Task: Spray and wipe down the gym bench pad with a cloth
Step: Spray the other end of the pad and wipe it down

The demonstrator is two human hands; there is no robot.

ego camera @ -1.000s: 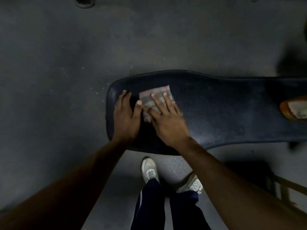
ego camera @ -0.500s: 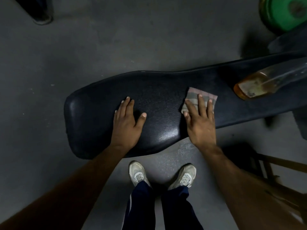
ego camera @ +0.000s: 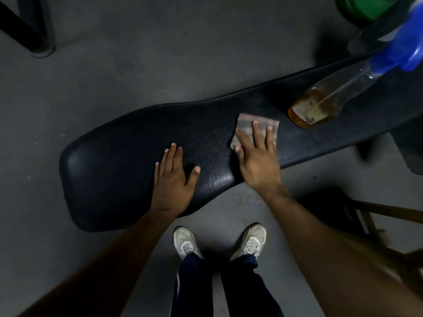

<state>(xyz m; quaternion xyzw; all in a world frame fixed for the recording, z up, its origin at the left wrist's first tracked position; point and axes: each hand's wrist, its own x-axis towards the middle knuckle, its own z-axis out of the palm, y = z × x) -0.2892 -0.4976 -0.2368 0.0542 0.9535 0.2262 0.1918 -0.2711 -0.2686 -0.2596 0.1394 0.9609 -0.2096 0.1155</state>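
The black gym bench pad runs from lower left to upper right across the view. My right hand lies flat on a folded checked cloth and presses it onto the pad's middle. Flat on the bare pad to the left rests my left hand, fingers spread, holding nothing. A clear spray bottle with amber liquid and a blue trigger head stands on the pad just right of the cloth.
My two white shoes stand on the grey floor right below the pad. A black metal leg is at top left, a green object at top right, and a wooden frame at the right.
My right hand has slid the cloth rightward along the pad, away from my left hand and toward the spray bottle. The view has shifted right, bringing the bottle's blue head into sight.
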